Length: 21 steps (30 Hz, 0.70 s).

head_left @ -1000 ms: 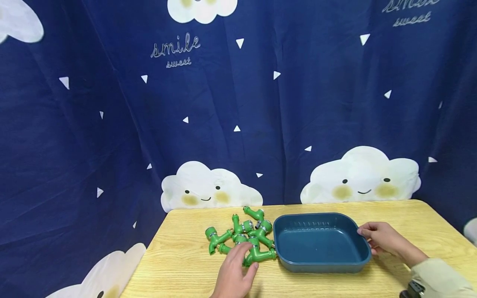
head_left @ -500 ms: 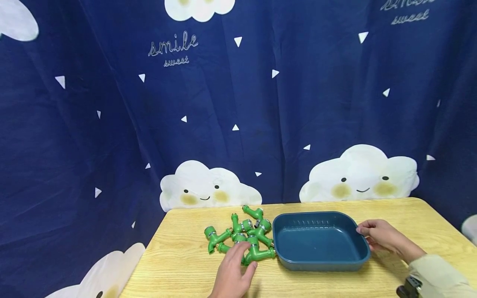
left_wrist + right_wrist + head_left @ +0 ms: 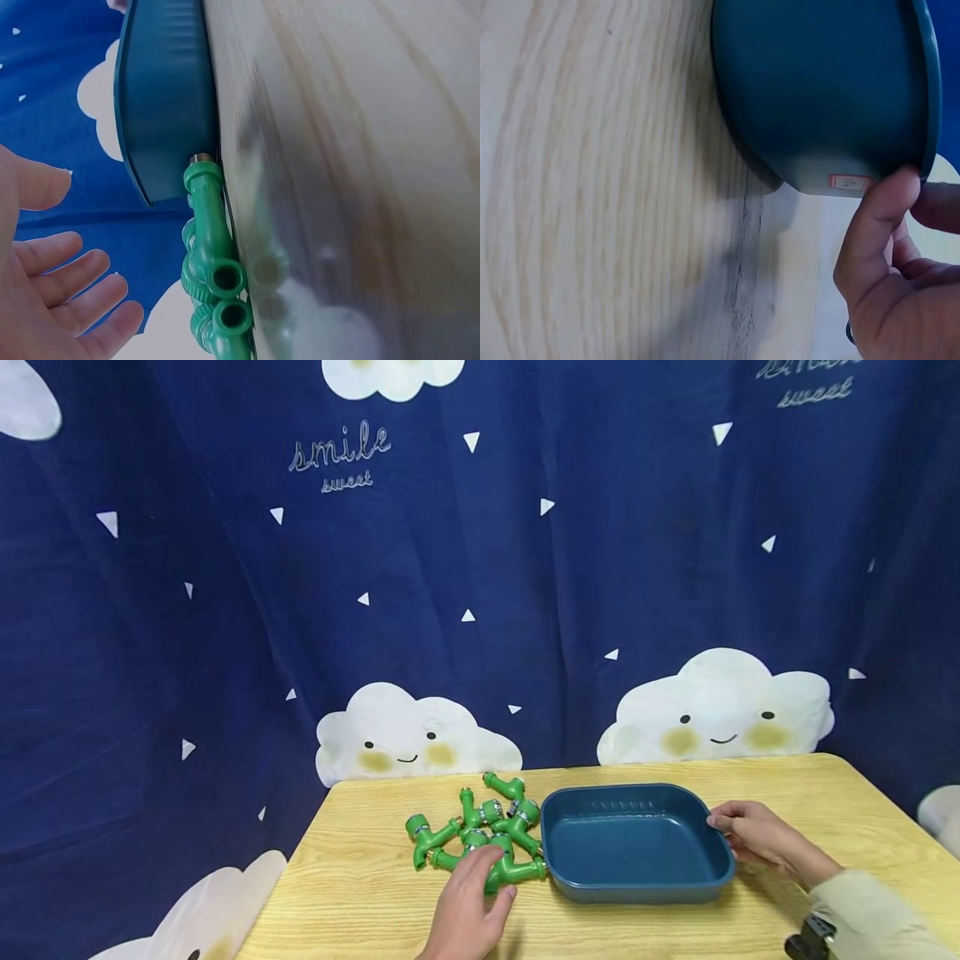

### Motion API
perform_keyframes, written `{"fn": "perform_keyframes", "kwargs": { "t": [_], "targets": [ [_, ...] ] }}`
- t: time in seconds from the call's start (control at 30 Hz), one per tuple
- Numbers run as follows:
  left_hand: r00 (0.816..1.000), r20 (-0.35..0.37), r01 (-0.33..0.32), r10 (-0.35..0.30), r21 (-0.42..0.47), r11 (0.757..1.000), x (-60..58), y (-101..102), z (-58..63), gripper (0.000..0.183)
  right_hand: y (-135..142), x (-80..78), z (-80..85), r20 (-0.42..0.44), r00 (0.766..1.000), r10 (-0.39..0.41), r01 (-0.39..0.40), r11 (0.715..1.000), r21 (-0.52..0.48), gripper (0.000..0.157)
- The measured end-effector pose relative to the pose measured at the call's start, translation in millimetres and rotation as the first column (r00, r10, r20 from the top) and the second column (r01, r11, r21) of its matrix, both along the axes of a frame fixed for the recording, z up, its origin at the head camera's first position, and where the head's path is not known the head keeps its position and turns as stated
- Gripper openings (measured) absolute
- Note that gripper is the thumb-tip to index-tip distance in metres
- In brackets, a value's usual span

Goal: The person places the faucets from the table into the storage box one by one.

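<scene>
My right hand [image 3: 765, 839] pinches the rim of a dark teal plastic basin [image 3: 645, 894] at its right end. In the right wrist view, thumb and forefinger meet at the rim, close to a small red-edged label [image 3: 849, 182]. Just left of the basin lie several green plastic taps [image 3: 517, 872] in a loose cluster. My left hand [image 3: 465, 910] hovers at the near side of the cluster, fingers spread and relaxed, holding nothing. From the left wrist, one tap's threaded end [image 3: 200, 158] appears right at the basin's wall, and the palm [image 3: 30, 322] is apart from the taps.
Everything lies on a light wooden table [image 3: 352, 893] with rounded back corners. A dark blue curtain [image 3: 450, 543] with white clouds and triangles hangs behind it. A black device [image 3: 812, 937] is strapped at the right wrist, below a pale sleeve [image 3: 870, 910].
The head view has turned a little, so the scene sits slightly further left. Both hands, the taps and the basin keep nearly the same places relative to one another.
</scene>
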<state>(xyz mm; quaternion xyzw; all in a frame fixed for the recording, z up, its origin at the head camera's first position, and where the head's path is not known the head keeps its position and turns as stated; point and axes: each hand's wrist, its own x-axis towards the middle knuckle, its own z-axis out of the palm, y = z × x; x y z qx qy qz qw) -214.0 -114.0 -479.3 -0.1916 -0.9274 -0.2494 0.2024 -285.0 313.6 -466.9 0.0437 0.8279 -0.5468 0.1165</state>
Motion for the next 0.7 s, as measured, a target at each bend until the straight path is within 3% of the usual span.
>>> {"fn": "perform_keyframes", "kwargs": {
  "t": [0.7],
  "targets": [
    [1.000, 0.014, -0.010, 0.010, 0.007, 1.000, 2.1, -3, 0.8, 0.039, -22, -3.4, -3.2, -0.013, 1.000, 0.003, -0.003, 1.000, 0.005, 0.026]
  ]
}}
